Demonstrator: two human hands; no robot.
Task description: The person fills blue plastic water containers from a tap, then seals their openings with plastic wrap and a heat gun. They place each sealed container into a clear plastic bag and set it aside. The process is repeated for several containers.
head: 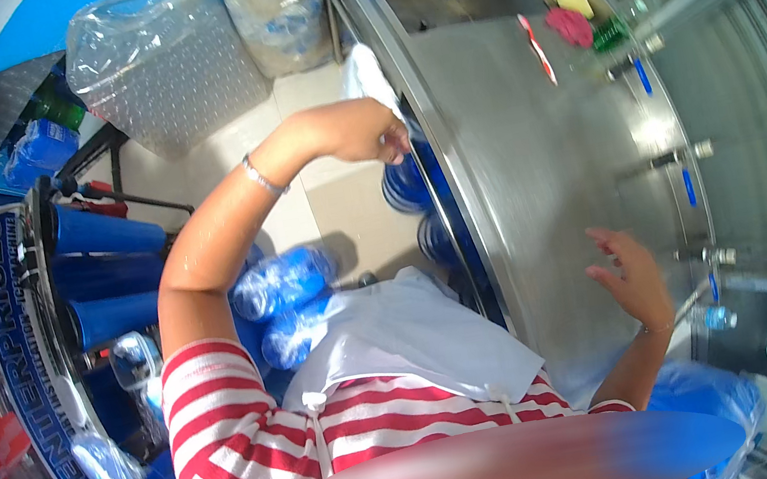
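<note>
My left hand (366, 134) is beside the front edge of a stainless steel counter (534, 138), its fingers curled. It overlaps the lower end of a white cloth (367, 75) at that edge; whether it grips the cloth cannot be told. My right hand (627, 275) is over the counter's near part, fingers apart and nothing in them. A red and white toothbrush-like brush (537, 50) lies at the counter's far part, beside a pink scrubbing pad or cloth (569, 27) and a yellow sponge (569, 0). A white apron (398, 328) covers my front.
Taps with blue levers (689, 188) line the counter's right side; a sink basin (442, 1) is at its far end. Large blue bottles (404, 183) stand under the counter. Plastic-wrapped blue bottles (284, 283) are by my left side, near blue cylinders (115, 273). Bagged goods (174, 77) stand ahead.
</note>
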